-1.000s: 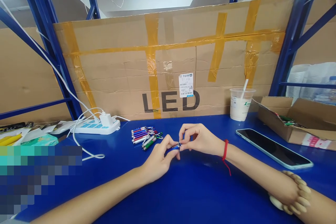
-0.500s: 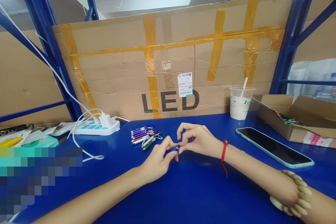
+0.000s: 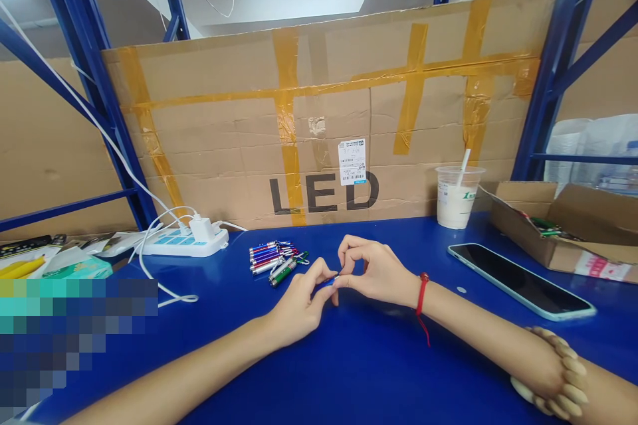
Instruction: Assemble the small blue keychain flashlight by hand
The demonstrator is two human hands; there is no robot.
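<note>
My left hand is closed around a small blue cylinder that looks like a keychain penlight. Fingers cover most of it, leaving a strip of blue and a silvery end in sight. At that end my right hand pinches with thumb and forefinger, its fingertips touching those of the left. Whatever small part the right hand grips is hidden. Just beyond the left hand lies a pile of similar penlights, blue, purple, red and silver, with a green penlight nearest.
A phone lies on the blue table at right, near an open cardboard box and a drink cup. A small pale disc lies by my forearm. At left are a power strip and its cable.
My right hand has shifted slightly left and closer over the penlight's end, so less of the penlight shows. The left hand stays nearly still. The pale disc has come out from behind my forearm.
</note>
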